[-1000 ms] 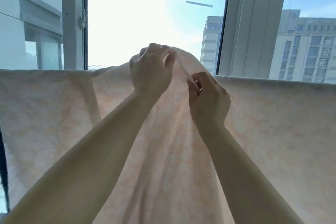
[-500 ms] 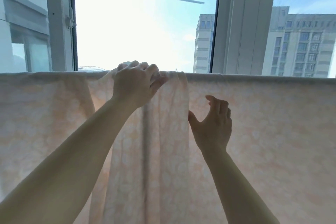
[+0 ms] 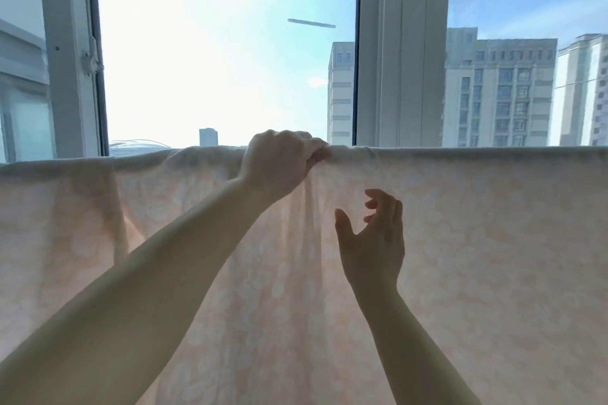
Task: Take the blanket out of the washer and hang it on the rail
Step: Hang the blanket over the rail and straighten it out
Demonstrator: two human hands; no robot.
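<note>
Now your right hand (image 3: 371, 240) has let go and hangs spread, while your left hand (image 3: 279, 163) pinches the blanket (image 3: 477, 240) flat on top; it's nearly hung.

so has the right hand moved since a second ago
Yes. The right hand has let go of the blanket and dropped below its top edge, open in front of the cloth; earlier it pinched the fabric up at that edge.
</note>
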